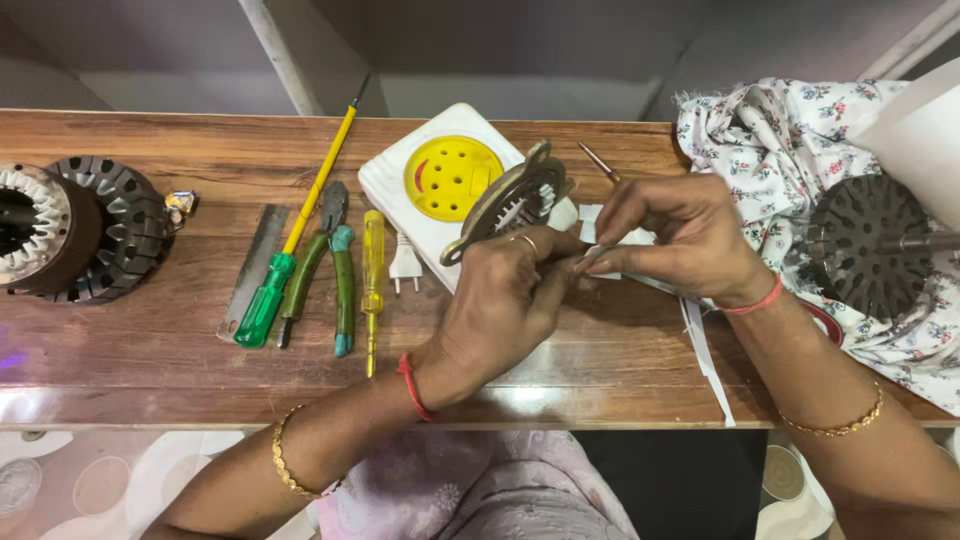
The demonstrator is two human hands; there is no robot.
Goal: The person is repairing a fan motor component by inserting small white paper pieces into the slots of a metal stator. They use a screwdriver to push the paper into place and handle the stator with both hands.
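Note:
My left hand (pixel 497 305) grips a round metal motor stator ring (pixel 510 200) with slots and mounting lugs, tilted up over the table's middle. My right hand (pixel 685 238) pinches a small strip of white insulation paper (pixel 600 258) right beside the ring, fingertips meeting those of the left hand. More white paper pieces (pixel 590 215) lie under and behind the hands. A long white strip (pixel 705 355) hangs toward the table's front edge.
On the wooden table (pixel 150 350) lie a metal ruler (pixel 252 270), a green-handled yellow screwdriver (pixel 300 225), green pliers (pixel 322 265), a yellow tester screwdriver (pixel 372 275) and a white-yellow socket box (pixel 440 180). Stacked stator cores (pixel 80 230) stand at left; a dark rotor (pixel 868 245) rests on floral cloth (pixel 770 130).

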